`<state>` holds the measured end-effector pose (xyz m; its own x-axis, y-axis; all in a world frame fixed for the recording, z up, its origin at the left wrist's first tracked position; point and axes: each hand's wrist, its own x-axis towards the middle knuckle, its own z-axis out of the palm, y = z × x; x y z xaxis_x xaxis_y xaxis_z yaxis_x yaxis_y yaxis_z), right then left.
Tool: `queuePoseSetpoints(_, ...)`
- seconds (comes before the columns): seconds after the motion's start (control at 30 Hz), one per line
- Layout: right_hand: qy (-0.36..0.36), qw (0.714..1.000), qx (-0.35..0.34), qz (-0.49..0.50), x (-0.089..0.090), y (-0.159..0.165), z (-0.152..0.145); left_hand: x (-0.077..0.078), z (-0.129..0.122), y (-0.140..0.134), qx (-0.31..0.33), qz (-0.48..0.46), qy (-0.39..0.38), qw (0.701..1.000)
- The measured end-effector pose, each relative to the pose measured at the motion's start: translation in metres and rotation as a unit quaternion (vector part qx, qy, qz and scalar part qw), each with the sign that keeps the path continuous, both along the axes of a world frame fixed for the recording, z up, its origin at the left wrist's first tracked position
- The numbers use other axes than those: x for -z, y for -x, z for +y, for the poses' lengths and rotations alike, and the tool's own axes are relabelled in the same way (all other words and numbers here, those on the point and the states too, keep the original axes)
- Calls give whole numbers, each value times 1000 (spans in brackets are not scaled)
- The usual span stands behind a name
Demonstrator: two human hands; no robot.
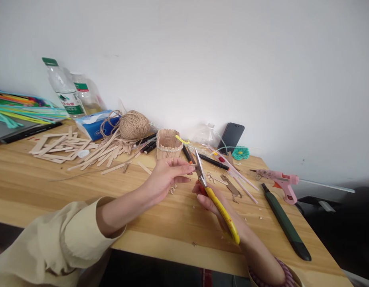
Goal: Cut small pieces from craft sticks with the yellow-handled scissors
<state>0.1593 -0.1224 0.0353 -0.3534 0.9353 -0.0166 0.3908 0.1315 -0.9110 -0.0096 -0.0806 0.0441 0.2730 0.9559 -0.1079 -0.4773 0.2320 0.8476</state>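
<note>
My left hand [169, 177] pinches a short piece of wooden craft stick [194, 164], most of which my fingers hide. That piece lies between the parted blades of yellow-handled scissors [216, 199]. My right hand [210, 199] is wrapped round the scissors, whose blades point up and away from me. Just beyond my left hand stands a small basket made of craft sticks [164, 153], with a glittery cord around it and a curved yellow piece [182, 140] at its rim. Small cut wood bits [212, 178] lie on the table beyond my hands.
Loose craft sticks [109, 155], a twine ball [134, 124], a blue tissue pack [97, 125] and a water bottle [64, 89] are at left. At right are a phone [232, 137], a teal flower [241, 153], a pink glue gun [280, 181] and a long dark green tool [286, 223].
</note>
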Motion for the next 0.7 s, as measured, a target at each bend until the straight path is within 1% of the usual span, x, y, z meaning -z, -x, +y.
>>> queuePoseSetpoints(0.3, 2, 1000, -25, 0, -3, 0, 2, 2, 1, 0, 5, 3, -2, 1000)
queuePoseSetpoints(0.7, -4, 1000, -22, 0, -5, 3, 2, -1, 0, -2, -13, -1, 10, 1000)
